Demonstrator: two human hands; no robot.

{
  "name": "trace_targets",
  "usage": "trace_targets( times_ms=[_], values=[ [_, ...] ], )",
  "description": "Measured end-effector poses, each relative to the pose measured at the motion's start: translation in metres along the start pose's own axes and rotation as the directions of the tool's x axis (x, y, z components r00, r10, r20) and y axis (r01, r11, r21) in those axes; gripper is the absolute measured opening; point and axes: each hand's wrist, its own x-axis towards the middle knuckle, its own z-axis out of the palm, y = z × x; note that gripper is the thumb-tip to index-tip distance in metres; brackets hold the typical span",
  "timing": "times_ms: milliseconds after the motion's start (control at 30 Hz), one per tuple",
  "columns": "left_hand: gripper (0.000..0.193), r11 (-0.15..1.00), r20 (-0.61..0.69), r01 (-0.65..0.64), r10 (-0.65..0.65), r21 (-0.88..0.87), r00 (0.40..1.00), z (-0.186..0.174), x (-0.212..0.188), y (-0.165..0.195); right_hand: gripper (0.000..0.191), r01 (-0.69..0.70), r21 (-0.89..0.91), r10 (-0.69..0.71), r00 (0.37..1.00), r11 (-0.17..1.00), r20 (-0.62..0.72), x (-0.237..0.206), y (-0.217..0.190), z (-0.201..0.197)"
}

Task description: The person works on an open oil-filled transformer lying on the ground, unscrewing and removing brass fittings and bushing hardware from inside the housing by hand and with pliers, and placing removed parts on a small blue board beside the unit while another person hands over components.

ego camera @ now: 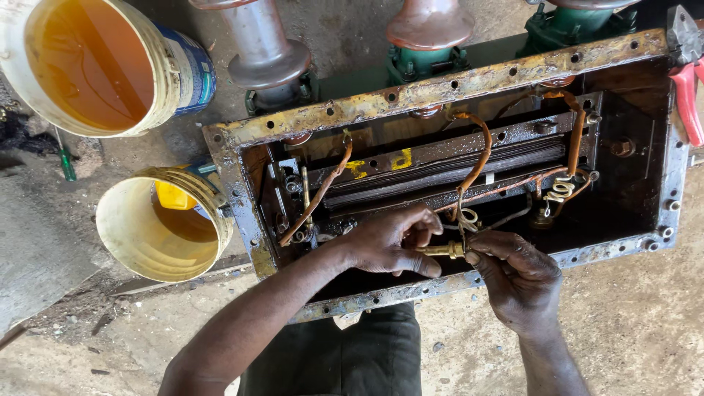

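Filling most of the view, an open rusty metal tank (455, 88) is seen lying on the concrete floor (631, 323), lid off, with an oily core assembly (440, 165) and orange insulated leads (477, 158) exposed inside. Two buckets are set to the left: a larger one of amber oil (92, 62) and a smaller yellowish one (158, 224). Red-handled pliers (686, 73) are rested on the tank's right rim. A small brass stud (442, 250) is held at the near rim, long axis horizontal, pointed left to right. It is pinched by the left hand (389, 242), fingers closed on its left part; the right hand (513, 275) is closed on its right end. Leads are judged partly connected; the stud fitting looks unfinished.
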Motion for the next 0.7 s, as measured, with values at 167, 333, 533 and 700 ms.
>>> trace_targets(
  times_ms=[167, 333, 533, 700],
  values=[
    [0.049, 0.948, 0.156, 0.162, -0.123, -0.274, 0.980, 0.001, -0.002, -0.008, 0.018, 0.011, 0.033, -0.011, 1.000, 0.999, 0.001, -0.003, 0.001, -0.001],
    [0.047, 0.871, -0.038, -0.371, 0.403, 0.322, 0.914, 0.007, -0.003, -0.010, 0.018, 0.005, 0.019, -0.006, 1.000, 1.000, 0.014, -0.002, 0.000, -0.001],
    [0.048, 0.926, 0.156, 0.150, -0.101, -0.346, 0.983, 0.007, -0.005, -0.008, 0.019, 0.016, 0.071, -0.017, 1.000, 0.997, 0.013, -0.002, -0.001, -0.001],
    [0.037, 0.957, 0.191, 0.130, -0.081, -0.260, 0.978, 0.005, -0.005, -0.009, 0.019, -0.018, 0.024, 0.018, 1.000, 1.000, 0.008, -0.008, 0.009, -0.004]
  ],
)
